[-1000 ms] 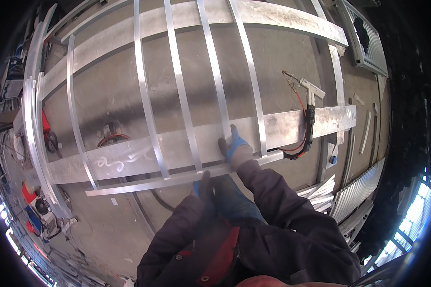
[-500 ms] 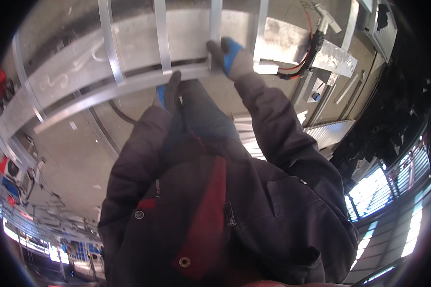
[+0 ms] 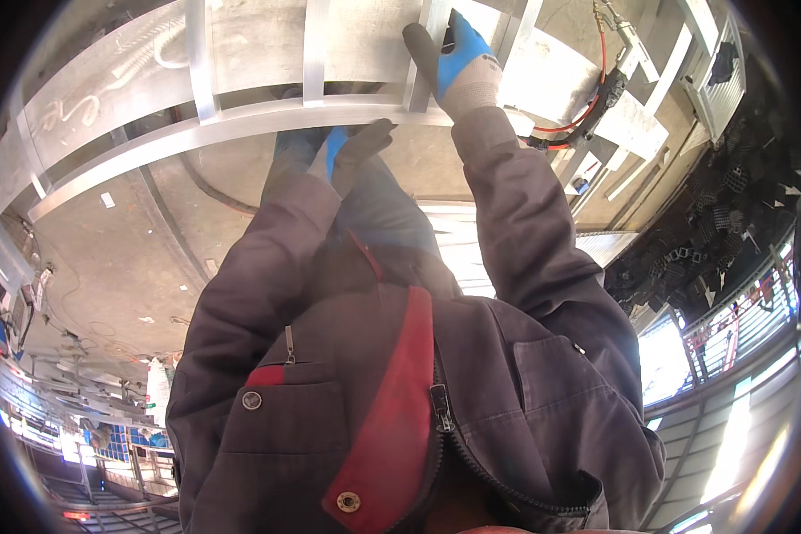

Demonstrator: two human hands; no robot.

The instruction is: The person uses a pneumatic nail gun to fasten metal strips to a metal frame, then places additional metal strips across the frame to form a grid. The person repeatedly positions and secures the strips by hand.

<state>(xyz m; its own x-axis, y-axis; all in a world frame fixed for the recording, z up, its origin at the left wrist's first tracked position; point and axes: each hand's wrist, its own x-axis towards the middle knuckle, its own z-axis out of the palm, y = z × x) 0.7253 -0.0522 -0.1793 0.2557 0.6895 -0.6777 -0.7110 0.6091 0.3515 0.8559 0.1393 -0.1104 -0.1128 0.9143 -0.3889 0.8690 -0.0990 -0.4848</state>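
Note:
A ladder-like frame of pale metal crosses the upper view, with a long side rail (image 3: 240, 118) and several crossbars (image 3: 315, 53). My right hand (image 3: 458, 67), in a blue and grey work glove, is wrapped round one crossbar (image 3: 425, 67), thumb on its left and fingers on its right. Just below the rail, in front of my legs, is my gloved left hand (image 3: 351, 153). Its fingers stretch toward the right with nothing visible in them. Whether its fingertips touch the rail I cannot tell.
A flat metal plate (image 3: 116, 84) lies beyond the rail. To the right are a red hose (image 3: 596, 102) and a black-wrapped tool part (image 3: 607, 96). Dark blocks (image 3: 712, 214) are piled at far right. A metal strip (image 3: 162, 209) runs along the concrete floor at left.
The view has shifted. My left hand has turned from pointing up at the rail to pointing right below it. My right hand sits higher in view, still at a crossbar.

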